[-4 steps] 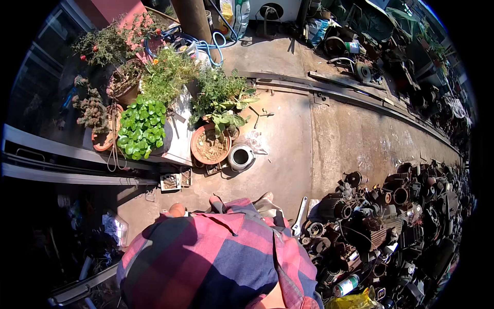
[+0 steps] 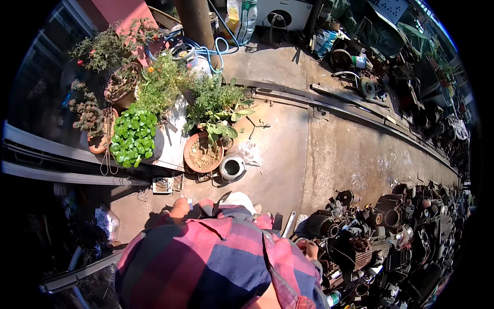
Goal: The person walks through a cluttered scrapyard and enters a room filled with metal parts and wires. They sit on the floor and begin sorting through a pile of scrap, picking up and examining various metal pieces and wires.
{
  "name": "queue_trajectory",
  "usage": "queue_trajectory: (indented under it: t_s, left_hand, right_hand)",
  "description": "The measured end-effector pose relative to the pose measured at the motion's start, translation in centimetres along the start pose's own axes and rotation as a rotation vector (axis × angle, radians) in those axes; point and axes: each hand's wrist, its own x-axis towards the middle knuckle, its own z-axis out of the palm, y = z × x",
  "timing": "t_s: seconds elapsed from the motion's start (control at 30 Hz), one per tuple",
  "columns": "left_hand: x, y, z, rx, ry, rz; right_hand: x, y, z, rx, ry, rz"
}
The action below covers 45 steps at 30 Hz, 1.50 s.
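Observation:
At the edge of the pile of worn motor parts [image 2: 378, 226], my right hand [image 2: 311, 251] shows beside my plaid sleeve. Its fingers look curled against a dark part that I cannot make out. Just left of it an adjustable wrench [image 2: 289, 223] lies on the ground, its lower end hidden. My left hand [image 2: 180, 208] is low in front of me, near a small parts tray [image 2: 162, 185]. A small pale thing shows at its side; its fingers are hidden. My shirt covers much of the space between the hands.
Ahead stand a grey metal housing [image 2: 232, 168], a terracotta pot [image 2: 204, 169] and several leafy plants. A metal rail [image 2: 355, 105] crosses the concrete floor. Blue hose [image 2: 218, 51] loops around the post [image 2: 194, 26]. More scrap lies at the far right.
My right hand has come into sight at the parts pile, by the wrench. My left hand has shifted slightly up and right. The view has turned slightly.

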Motion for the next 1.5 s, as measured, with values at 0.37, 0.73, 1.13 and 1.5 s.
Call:
queue_trajectory:
  t_s: [0.37, 0.73, 1.13, 1.5]
  left_hand:
    - [8.2, 46.7, -19.1, -0.432, 0.407, 0.535]
    - [11.4, 83.0, -37.3, -1.016, -0.395, 0.974]
    - [22.5, 92.1, -62.4, -1.643, 0.001, 0.613]
    - [40.6, 92.3, -82.7, -2.214, 0.059, 0.475]
  right_hand:
    - [19.2, -53.5, 9.9, -0.113, -0.151, -0.409]
    - [29.8, -78.5, 15.9, -0.813, -0.081, -0.959]
    - [51.6, -107.5, 30.5, -0.837, -0.711, -1.345]
    - [65.7, -123.0, 55.3, -1.035, -0.82, -1.557]
